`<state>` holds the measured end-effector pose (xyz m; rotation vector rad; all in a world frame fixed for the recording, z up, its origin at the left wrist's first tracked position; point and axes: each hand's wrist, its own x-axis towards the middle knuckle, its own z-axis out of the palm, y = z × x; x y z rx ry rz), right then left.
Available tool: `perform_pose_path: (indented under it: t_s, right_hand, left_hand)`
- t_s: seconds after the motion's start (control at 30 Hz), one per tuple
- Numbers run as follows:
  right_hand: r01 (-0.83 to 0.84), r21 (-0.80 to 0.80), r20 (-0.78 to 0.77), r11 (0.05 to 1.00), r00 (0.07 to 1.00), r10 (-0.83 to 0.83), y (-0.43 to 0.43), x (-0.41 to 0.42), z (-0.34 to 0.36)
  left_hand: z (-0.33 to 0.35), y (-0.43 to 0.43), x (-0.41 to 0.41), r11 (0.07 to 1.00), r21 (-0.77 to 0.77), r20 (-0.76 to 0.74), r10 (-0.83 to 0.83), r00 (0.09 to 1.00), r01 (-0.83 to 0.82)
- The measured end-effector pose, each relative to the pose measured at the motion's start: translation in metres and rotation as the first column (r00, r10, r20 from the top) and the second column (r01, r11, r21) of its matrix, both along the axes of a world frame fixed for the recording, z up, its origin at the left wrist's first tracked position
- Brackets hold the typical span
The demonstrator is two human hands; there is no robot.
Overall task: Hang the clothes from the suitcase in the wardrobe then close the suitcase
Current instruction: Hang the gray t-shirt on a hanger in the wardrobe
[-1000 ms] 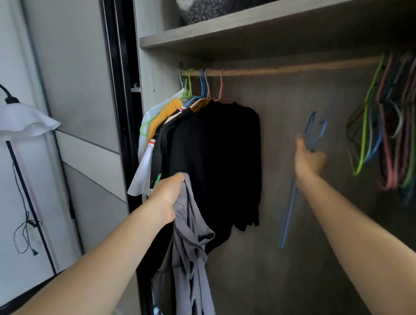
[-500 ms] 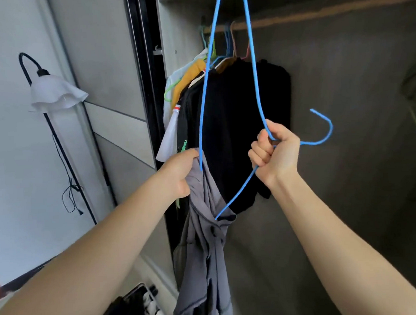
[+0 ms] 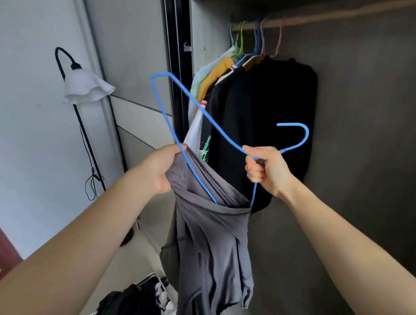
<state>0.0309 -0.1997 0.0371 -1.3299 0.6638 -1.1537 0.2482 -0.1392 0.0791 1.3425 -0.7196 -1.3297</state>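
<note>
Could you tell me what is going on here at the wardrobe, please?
A person is fitting a grey garment onto a blue hanger at the wardrobe. The left hand grips the garment's top edge; the right hand holds the hanger below its hook, one corner already inside the opening. The rail holds other clothes, and the suitcase on the floor is open with clothes in it.

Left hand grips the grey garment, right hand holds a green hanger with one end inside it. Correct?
The hanger is blue, not green, per the head view. The rest holds: left hand grips the grey garment, right hand holds the hanger, one end inside it.
</note>
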Motion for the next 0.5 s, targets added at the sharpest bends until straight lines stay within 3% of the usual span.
perform_pose_path:
  t_s: [0.17,0.27,0.4,0.5]
  right_hand:
    - [-0.046,-0.031,0.247,0.998,0.967,0.052,0.007,0.016,0.026]
    - [0.012,-0.089,0.218,0.996,0.976,0.007,0.005,0.013,0.037]
    - [-0.012,0.022,0.153,1.000,0.988,0.009,0.009,0.026,0.013]
    - [-0.103,0.109,0.284,0.989,0.956,0.069,0.014,0.050,-0.007]
  left_hand:
    - [0.005,0.009,0.015,0.999,-0.027,0.020,-0.042,0.999,0.043]
    - [0.013,0.014,0.024,0.998,-0.061,0.032,-0.006,0.999,0.008]
    - [0.016,0.018,0.025,0.995,-0.099,-0.054,0.024,0.998,-0.029]
    - [0.017,0.019,0.021,0.994,-0.092,-0.082,0.049,0.995,-0.056]
